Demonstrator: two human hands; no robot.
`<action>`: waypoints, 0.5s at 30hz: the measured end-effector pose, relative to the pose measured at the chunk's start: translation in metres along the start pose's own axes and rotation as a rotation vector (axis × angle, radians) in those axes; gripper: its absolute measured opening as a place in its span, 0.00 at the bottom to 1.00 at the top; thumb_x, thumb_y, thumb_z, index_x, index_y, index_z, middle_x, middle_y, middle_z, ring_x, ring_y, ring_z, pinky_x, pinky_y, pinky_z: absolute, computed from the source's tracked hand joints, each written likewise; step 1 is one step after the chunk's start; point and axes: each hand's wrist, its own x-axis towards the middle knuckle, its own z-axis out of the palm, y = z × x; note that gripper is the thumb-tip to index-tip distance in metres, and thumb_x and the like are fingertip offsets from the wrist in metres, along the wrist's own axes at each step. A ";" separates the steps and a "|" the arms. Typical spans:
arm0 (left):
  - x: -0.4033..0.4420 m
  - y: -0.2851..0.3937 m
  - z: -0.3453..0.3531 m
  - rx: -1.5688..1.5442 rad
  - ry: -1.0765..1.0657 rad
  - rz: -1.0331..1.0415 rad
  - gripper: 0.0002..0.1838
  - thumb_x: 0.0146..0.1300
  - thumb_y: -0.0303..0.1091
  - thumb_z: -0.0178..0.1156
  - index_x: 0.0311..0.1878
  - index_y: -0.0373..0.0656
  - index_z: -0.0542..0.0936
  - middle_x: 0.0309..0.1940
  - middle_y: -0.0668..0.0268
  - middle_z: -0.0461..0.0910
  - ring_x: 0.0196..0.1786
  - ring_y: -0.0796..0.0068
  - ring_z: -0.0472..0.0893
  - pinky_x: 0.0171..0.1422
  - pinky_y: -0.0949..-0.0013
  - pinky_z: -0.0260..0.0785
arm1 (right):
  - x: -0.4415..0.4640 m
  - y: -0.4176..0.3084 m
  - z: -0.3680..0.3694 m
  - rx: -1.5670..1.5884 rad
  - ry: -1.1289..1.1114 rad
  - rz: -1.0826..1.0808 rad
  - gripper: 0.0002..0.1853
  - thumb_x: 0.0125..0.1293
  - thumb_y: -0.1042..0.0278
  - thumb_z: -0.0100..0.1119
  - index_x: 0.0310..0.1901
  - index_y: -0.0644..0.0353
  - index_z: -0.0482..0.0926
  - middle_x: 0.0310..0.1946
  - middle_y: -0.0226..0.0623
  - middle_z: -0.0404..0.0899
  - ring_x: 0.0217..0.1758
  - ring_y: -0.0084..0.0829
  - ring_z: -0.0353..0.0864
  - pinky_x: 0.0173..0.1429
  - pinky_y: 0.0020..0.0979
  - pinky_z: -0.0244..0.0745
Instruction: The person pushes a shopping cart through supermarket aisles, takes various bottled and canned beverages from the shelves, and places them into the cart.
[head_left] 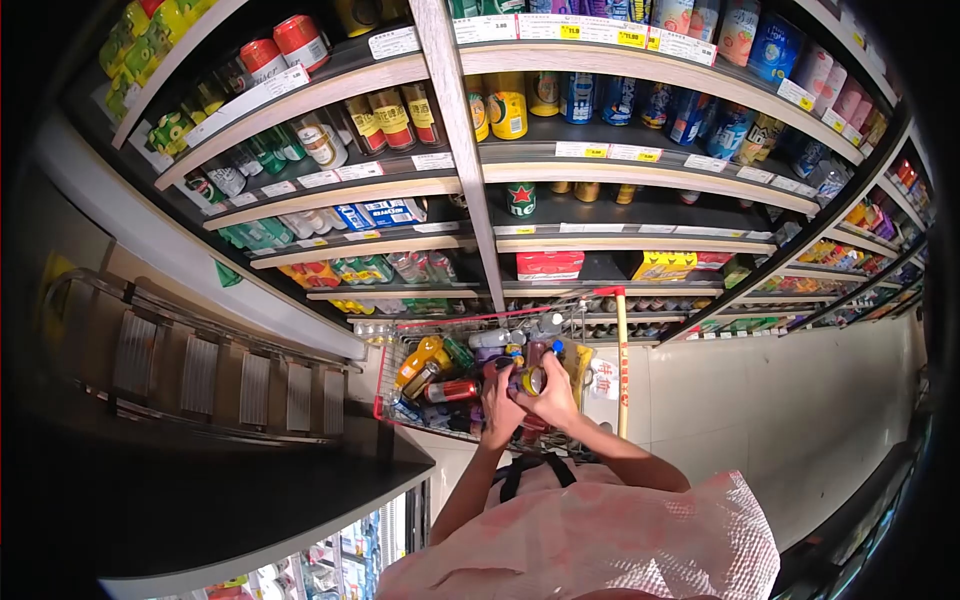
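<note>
Both my hands are together above a shopping cart (382, 385) filled with bottles and cans. My right hand (552, 395) is wrapped round a dark can (527, 380) whose round end faces up. My left hand (500, 405) is closed against the can's left side, its fingers partly hidden. Left of my hands a red can (452, 391) lies on its side in the cart, with orange bottles (425, 362) beyond it. A clear bottle (490, 339) lies behind my hands. A blue-capped bottle stands close to my right hand.
Shelves (640, 180) of cans and bottles rise in front, with a green can (521, 199) on one tier. The cart's pale handle (622, 365) is at the right. A metal step ladder (200, 375) stands at the left. Tiled floor (760, 400) lies to the right.
</note>
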 end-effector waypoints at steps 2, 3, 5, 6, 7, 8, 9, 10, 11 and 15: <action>-0.047 -0.017 0.011 -0.039 -0.066 -0.082 0.36 0.47 0.39 0.78 0.61 0.41 0.79 0.47 0.51 0.86 0.50 0.44 0.85 0.54 0.48 0.78 | -0.021 0.011 0.005 -0.204 -0.155 0.200 0.29 0.60 0.48 0.76 0.48 0.64 0.76 0.48 0.53 0.81 0.50 0.54 0.84 0.53 0.47 0.79; -0.069 -0.018 0.012 -0.087 -0.098 -0.108 0.35 0.47 0.43 0.79 0.59 0.42 0.80 0.44 0.52 0.86 0.46 0.45 0.86 0.51 0.48 0.79 | -0.028 0.020 0.012 -0.295 -0.273 0.303 0.29 0.63 0.43 0.71 0.47 0.64 0.77 0.50 0.54 0.81 0.52 0.54 0.84 0.54 0.48 0.80; -0.091 -0.007 0.006 -0.004 -0.329 -0.172 0.32 0.46 0.47 0.79 0.54 0.43 0.82 0.41 0.52 0.87 0.44 0.47 0.88 0.49 0.50 0.80 | -0.035 0.043 0.023 -0.479 -0.505 0.517 0.33 0.69 0.33 0.61 0.45 0.64 0.80 0.56 0.58 0.81 0.55 0.54 0.85 0.57 0.50 0.80; -0.098 -0.004 0.000 0.040 -0.452 -0.200 0.31 0.46 0.49 0.79 0.52 0.43 0.83 0.39 0.53 0.88 0.43 0.49 0.88 0.48 0.50 0.81 | -0.040 0.047 0.028 -0.534 -0.568 0.595 0.38 0.74 0.27 0.48 0.45 0.62 0.84 0.62 0.57 0.79 0.61 0.52 0.83 0.63 0.48 0.79; -0.104 -0.005 -0.003 0.036 -0.477 -0.205 0.31 0.45 0.50 0.79 0.51 0.43 0.84 0.39 0.52 0.88 0.43 0.49 0.88 0.48 0.51 0.81 | -0.050 0.052 0.029 -0.467 -0.554 0.507 0.35 0.75 0.30 0.49 0.46 0.62 0.84 0.63 0.55 0.79 0.62 0.51 0.82 0.64 0.47 0.78; -0.103 -0.008 -0.006 0.032 -0.494 -0.206 0.32 0.45 0.52 0.79 0.50 0.43 0.84 0.38 0.52 0.88 0.43 0.49 0.89 0.48 0.51 0.81 | -0.055 0.059 0.031 -0.403 -0.535 0.410 0.33 0.76 0.33 0.50 0.46 0.62 0.85 0.63 0.53 0.79 0.63 0.50 0.81 0.65 0.45 0.77; -0.098 -0.013 -0.010 0.031 -0.510 -0.200 0.32 0.44 0.53 0.79 0.49 0.43 0.85 0.38 0.51 0.88 0.43 0.50 0.89 0.48 0.51 0.81 | -0.055 0.065 0.034 -0.339 -0.510 0.309 0.31 0.77 0.36 0.51 0.46 0.61 0.85 0.63 0.51 0.79 0.64 0.49 0.80 0.67 0.44 0.76; -0.097 -0.016 -0.013 0.035 -0.567 -0.221 0.32 0.43 0.54 0.79 0.47 0.42 0.85 0.36 0.52 0.88 0.41 0.48 0.89 0.49 0.50 0.81 | -0.057 0.073 0.036 -0.274 -0.528 0.207 0.28 0.78 0.40 0.51 0.47 0.61 0.85 0.62 0.49 0.79 0.64 0.48 0.79 0.67 0.43 0.75; -0.102 -0.022 -0.015 -0.022 -0.584 -0.194 0.32 0.42 0.53 0.79 0.47 0.42 0.85 0.36 0.52 0.88 0.41 0.48 0.89 0.49 0.51 0.82 | -0.058 0.076 0.036 -0.208 -0.548 0.107 0.25 0.78 0.43 0.52 0.48 0.60 0.84 0.62 0.47 0.79 0.64 0.48 0.78 0.67 0.42 0.74; -0.092 -0.021 -0.030 -0.321 -0.658 -0.182 0.38 0.37 0.45 0.80 0.55 0.39 0.83 0.49 0.52 0.87 0.55 0.51 0.86 0.61 0.56 0.78 | -0.050 0.071 0.027 -0.027 -0.639 -0.250 0.19 0.82 0.52 0.50 0.51 0.60 0.82 0.54 0.44 0.81 0.59 0.49 0.80 0.62 0.45 0.75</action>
